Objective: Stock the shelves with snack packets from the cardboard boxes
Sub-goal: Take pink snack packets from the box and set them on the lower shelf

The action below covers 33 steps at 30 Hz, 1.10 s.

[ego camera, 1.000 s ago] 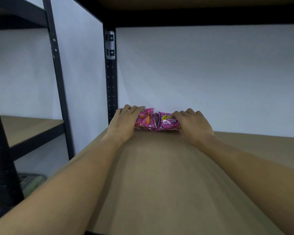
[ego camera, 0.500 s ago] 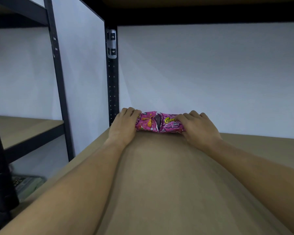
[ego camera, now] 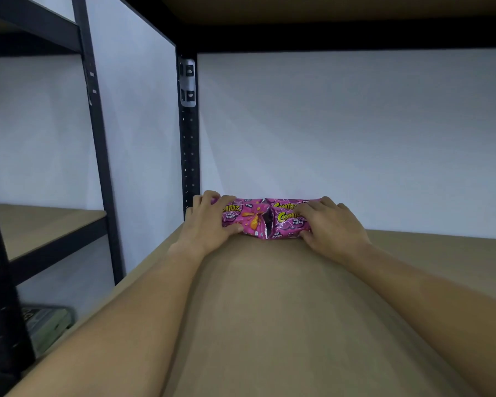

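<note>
Snack packets [ego camera: 265, 222], 2 pink ones side by side, sat at the shelf's [ego camera: 269, 310] back against the wall. Left hand [ego camera: 209, 224] and right hand [ego camera: 331, 226] each gripped 1; releasing gently would keep them upright.

A white wall [ego camera: 355, 138] ran behind the racking, and a greenish flat object [ego camera: 48, 325], too blurred to identify, lay low at the left beside a black upright post [ego camera: 0, 296].
</note>
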Tool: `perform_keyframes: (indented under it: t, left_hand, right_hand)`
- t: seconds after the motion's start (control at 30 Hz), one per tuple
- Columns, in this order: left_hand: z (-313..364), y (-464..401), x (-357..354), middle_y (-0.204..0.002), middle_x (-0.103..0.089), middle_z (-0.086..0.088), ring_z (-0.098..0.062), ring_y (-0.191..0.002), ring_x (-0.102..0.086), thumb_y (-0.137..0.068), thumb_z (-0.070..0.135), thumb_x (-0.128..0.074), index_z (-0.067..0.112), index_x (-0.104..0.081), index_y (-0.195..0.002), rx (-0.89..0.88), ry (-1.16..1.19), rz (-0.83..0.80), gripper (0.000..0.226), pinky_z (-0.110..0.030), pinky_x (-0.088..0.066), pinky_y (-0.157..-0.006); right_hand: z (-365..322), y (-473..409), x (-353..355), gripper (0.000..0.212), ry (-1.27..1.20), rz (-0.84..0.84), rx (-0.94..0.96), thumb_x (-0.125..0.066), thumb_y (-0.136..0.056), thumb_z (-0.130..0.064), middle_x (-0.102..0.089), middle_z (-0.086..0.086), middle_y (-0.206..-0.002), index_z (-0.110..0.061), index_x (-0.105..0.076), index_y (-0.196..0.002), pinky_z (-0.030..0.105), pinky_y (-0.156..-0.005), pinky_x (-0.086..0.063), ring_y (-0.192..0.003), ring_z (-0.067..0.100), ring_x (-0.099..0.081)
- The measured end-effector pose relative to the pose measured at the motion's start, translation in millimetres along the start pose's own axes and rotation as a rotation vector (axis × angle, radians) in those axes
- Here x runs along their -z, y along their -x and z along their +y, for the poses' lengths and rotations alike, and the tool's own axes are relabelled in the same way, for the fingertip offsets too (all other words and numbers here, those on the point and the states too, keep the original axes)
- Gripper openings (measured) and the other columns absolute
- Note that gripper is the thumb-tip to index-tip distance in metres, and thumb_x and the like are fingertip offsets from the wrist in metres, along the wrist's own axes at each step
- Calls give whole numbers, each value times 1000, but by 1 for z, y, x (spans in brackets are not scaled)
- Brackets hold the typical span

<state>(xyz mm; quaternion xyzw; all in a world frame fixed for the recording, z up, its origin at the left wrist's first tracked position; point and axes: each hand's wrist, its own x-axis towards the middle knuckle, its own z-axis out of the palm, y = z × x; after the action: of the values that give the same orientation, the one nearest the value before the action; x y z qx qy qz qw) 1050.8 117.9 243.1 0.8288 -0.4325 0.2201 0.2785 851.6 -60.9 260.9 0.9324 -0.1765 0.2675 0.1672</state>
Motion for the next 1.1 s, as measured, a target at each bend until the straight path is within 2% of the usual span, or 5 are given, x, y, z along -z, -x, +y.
perform_keyframes:
  t: [0.27, 0.5, 0.67, 0.83, 1.1]
  left_hand:
    - [8, -2, -4, -128, -41, -5, -25, -118, -34, -85, 45, -71, 29, -52, -135, 23, -86, 50, 56, -42, -46, -93]
    - [14, -3, -7, -128, -39, -7, -26, -116, -34, -87, 44, -69, 25, -48, -136, 37, -149, 62, 57, -38, -47, -87]
    - [16, -2, -5, -129, -38, -7, -26, -118, -34, -86, 44, -69, 25, -46, -137, 37, -144, 57, 58, -37, -46, -87]
    - [17, -1, -5, -128, -38, -7, -25, -117, -34, -86, 44, -69, 25, -45, -137, 36, -164, 58, 59, -36, -45, -85]
    - [17, -1, -4, -127, -39, -6, -25, -118, -35, -87, 44, -69, 24, -46, -136, 40, -150, 57, 57, -36, -45, -86]
  right_hand:
    - [-3, -3, -2, 34, 26, 57, -8, -66, -84, -18, -67, -1, -107, -18, -62, -118, 38, -73, -46, -102, 27, -55]
    - [-8, -9, -7, 49, 9, -59, -69, -61, -92, -27, -49, 1, -131, -21, -45, -138, 36, -77, -49, -127, 24, -40]
    - [-12, -5, -4, 45, -31, -11, -49, -49, -94, -48, -53, 2, -125, -22, -54, -131, 39, -86, -49, -120, 24, -45]
    - [-16, -9, -4, 37, -18, -17, -72, -49, -99, -37, -52, 3, -128, -22, -53, -133, 38, -84, -47, -121, 25, -44]
    - [-24, -15, -6, 42, 47, 0, -104, -58, -96, -34, -52, 7, -125, -16, -50, -133, 36, -74, -41, -117, 28, -46]
